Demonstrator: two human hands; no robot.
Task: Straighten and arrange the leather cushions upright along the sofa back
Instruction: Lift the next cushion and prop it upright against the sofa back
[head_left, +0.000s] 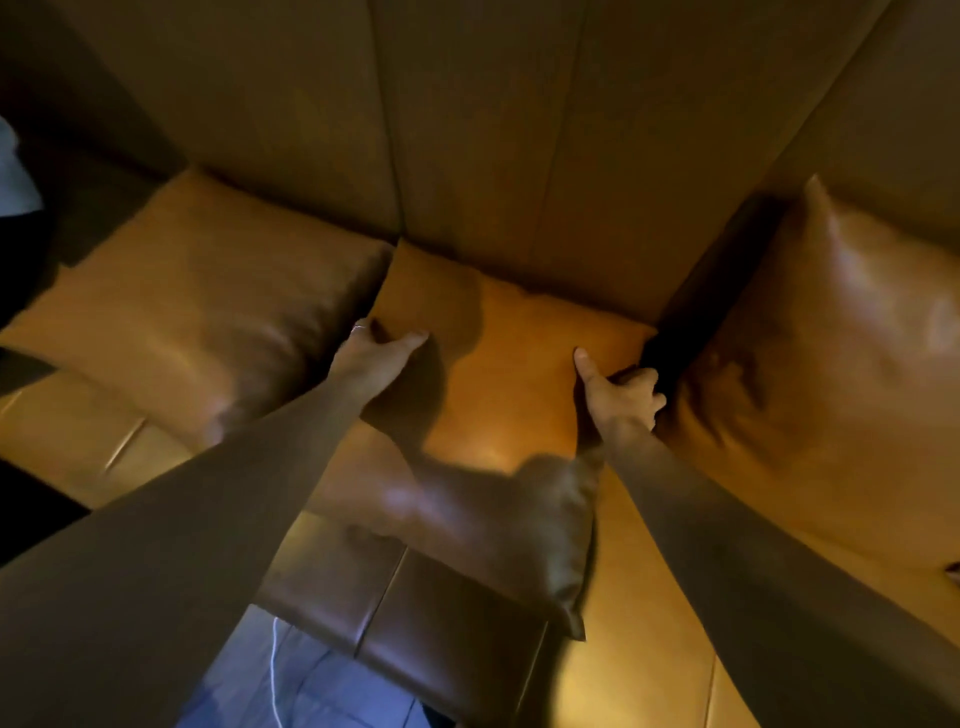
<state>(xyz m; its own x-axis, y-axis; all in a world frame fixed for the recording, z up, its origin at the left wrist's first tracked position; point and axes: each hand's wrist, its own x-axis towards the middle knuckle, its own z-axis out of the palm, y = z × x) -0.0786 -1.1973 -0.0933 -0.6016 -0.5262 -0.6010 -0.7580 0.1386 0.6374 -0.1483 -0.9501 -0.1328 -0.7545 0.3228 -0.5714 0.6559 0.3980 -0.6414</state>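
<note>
1. Head view, looking down onto a tan leather sofa (649, 597); dim light, strong arm shadows.
2. Middle cushion (519, 374) lies at frame centre, its top edge against the sofa back (483, 130), its lower corner reaching toward 6 o'clock over the seat.
3. Left hand (371, 358) grips the middle cushion's edge at 9 o'clock of that cushion: thumb lies on the front face, fingers curl round behind the edge. Closed on the leather.
4. Right hand (621, 392) grips the opposite edge at 3 o'clock of the cushion: thumb points up along the front face, fingers wrap into the dark gap beside it. Closed on the leather.
5. Both bare forearms enter from 7 and 5 o'clock and converge on the cushion.
6. Count, cushions: three. Left cushion (197, 312) sits at 9 o'clock of the held one, touching or just beside it, leaning back. Right cushion (831, 364) sits at 3 o'clock, a shadowed gap between it and the held one, glossy highlights on its face.
7. Count, hands: two, both on the same cushion.
8. Pale floor (291, 675) shows at 6 o'clock below the seat front, with a thin white cord (274, 665) lying across it.
9. Writing: no brand, label or text readable on any surface.
</note>
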